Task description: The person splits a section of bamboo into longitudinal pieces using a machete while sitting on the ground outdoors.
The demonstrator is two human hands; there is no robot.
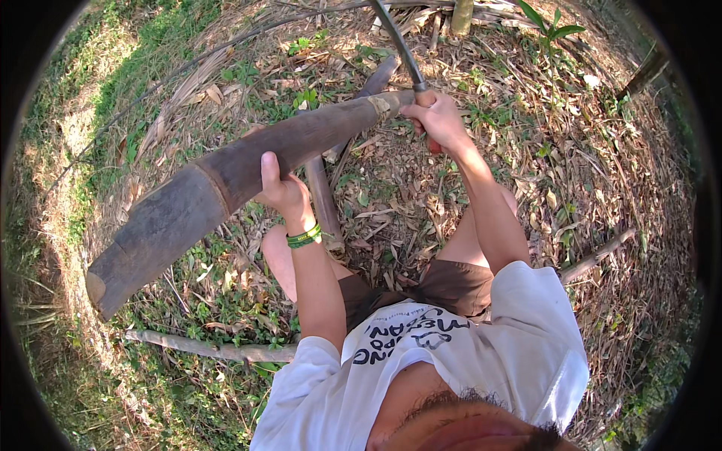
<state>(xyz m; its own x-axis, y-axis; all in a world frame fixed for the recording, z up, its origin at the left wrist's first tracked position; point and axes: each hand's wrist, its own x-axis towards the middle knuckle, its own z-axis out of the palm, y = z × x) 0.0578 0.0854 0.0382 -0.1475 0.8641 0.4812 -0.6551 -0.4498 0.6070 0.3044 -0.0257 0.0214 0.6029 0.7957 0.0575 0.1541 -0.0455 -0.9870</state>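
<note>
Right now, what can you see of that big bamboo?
The bamboo is a thick, woody-looking, dark grey-brown pole with joint rings and a paler lower-left end. It slants up rightward. The left hand grips it between two rings, thumb showing. Its upper-right end is beside the right hand; touching is unclear.
</note>
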